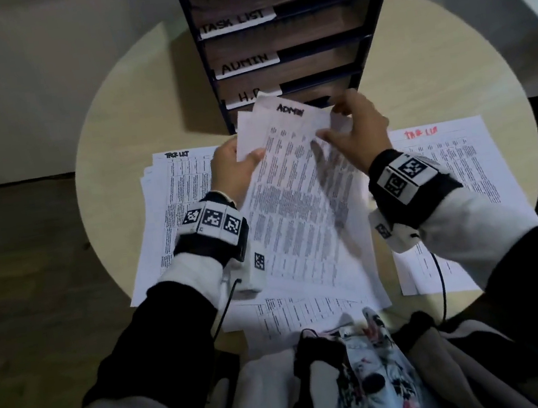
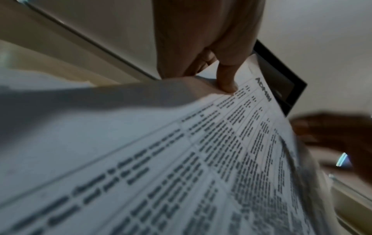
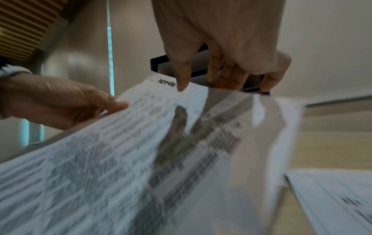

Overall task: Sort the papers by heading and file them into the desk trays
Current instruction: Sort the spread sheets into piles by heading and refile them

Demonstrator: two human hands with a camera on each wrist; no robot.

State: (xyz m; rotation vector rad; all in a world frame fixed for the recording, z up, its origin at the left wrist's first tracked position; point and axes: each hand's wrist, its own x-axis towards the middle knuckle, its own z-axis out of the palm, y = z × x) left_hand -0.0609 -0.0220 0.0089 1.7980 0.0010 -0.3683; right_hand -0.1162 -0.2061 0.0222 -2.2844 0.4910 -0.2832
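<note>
A sheaf of printed sheets headed ADMIN point(image 1: 295, 179) point(image 2: 231, 143) point(image 3: 124, 143) is lifted above the round table, tilted toward the black desk tray rack point(image 1: 286, 39). My left hand point(image 1: 238, 170) point(image 2: 223, 76) pinches its upper left edge, thumb on top. My right hand point(image 1: 350, 130) point(image 3: 221, 74) pinches the upper right corner, thumb on the face and fingers behind. The rack's slots carry labels TASK LIST point(image 1: 235, 21), ADMIN point(image 1: 244, 63) and H.R point(image 1: 247, 95). The lowest slot is hidden behind the sheets.
A stack headed TASK LIST in black point(image 1: 176, 196) lies on the left of the table point(image 1: 434, 87). A sheet with a red heading point(image 1: 457, 177) lies on the right. More sheets point(image 1: 303, 313) lie near the front edge.
</note>
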